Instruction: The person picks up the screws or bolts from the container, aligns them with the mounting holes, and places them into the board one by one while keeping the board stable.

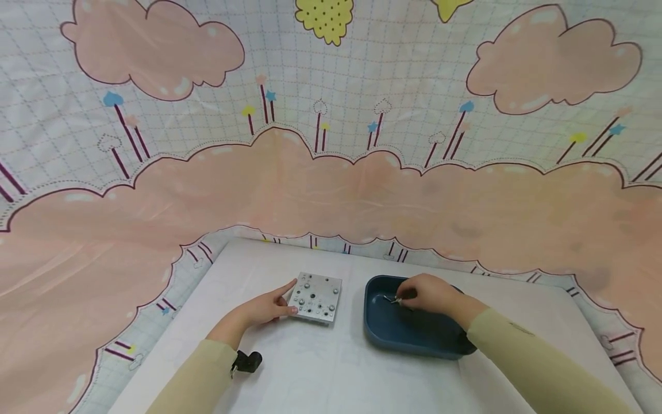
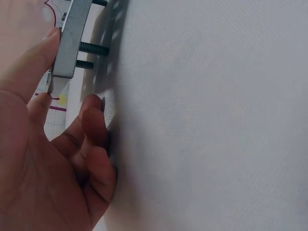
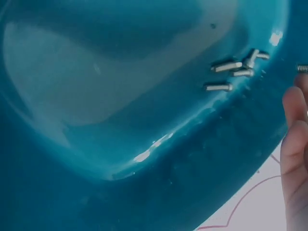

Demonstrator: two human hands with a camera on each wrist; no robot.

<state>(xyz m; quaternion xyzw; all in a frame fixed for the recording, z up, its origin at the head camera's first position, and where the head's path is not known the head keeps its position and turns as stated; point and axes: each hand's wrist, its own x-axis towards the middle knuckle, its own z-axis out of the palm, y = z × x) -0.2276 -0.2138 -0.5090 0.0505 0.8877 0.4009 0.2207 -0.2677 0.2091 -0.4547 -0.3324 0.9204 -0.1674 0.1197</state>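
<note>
One square metal plate (image 1: 320, 294) over the white surface (image 1: 336, 374), just right of the left hand (image 1: 265, 309) and well left of the right hand (image 1: 431, 294). With the left, touches the plate's left edge with thumb and forefinger spread, other fingers loosely curled; with the right, pinches a small bolt (image 3: 302, 69) over a blue tray (image 1: 403, 334) of loose bolts (image 3: 218, 87). Thick, flat and silver-grey, with dark holes (image 1: 312, 296) and bolt heads (image 1: 307, 286) across the plate's top and threaded shanks (image 2: 94, 48) beneath; on the pinched bolt, a visible thread.
</note>
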